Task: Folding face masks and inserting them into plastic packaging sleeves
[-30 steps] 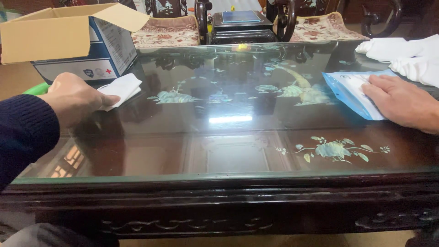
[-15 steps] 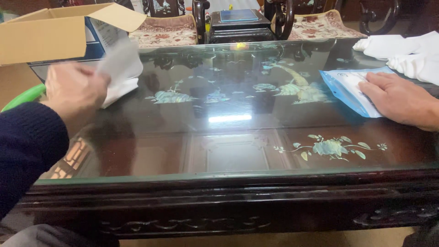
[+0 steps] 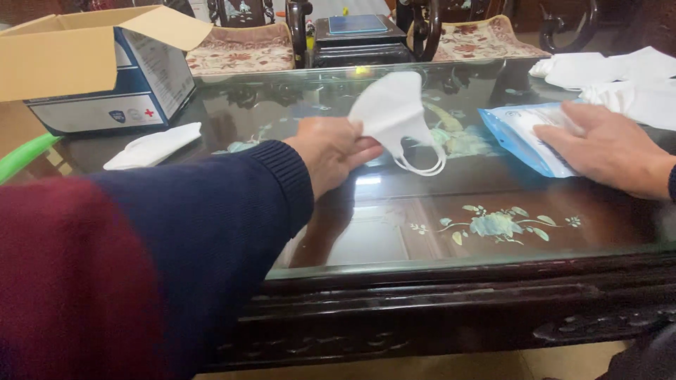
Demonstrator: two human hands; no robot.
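My left hand (image 3: 334, 151) pinches a folded white face mask (image 3: 394, 112) by its lower edge and holds it up over the middle of the glass-topped table (image 3: 422, 225). The mask's ear loops (image 3: 422, 165) dangle just above the glass. My right hand (image 3: 609, 148) lies flat on a blue and clear plastic pouch (image 3: 524, 134) at the right side of the table. A second white mask (image 3: 151, 146) rests on the glass at the left, in front of an open cardboard box (image 3: 91, 70).
A pile of white masks (image 3: 620, 77) lies at the far right corner. A green object (image 3: 21, 156) pokes in at the left edge. Carved chairs with patterned cushions (image 3: 239, 53) and a small dark stand (image 3: 359, 35) sit behind the table.
My left hand lifted a mask from beside the box and carried it rightward to the table's middle. Another mask now lies by the box. My right hand stayed on the pouch.
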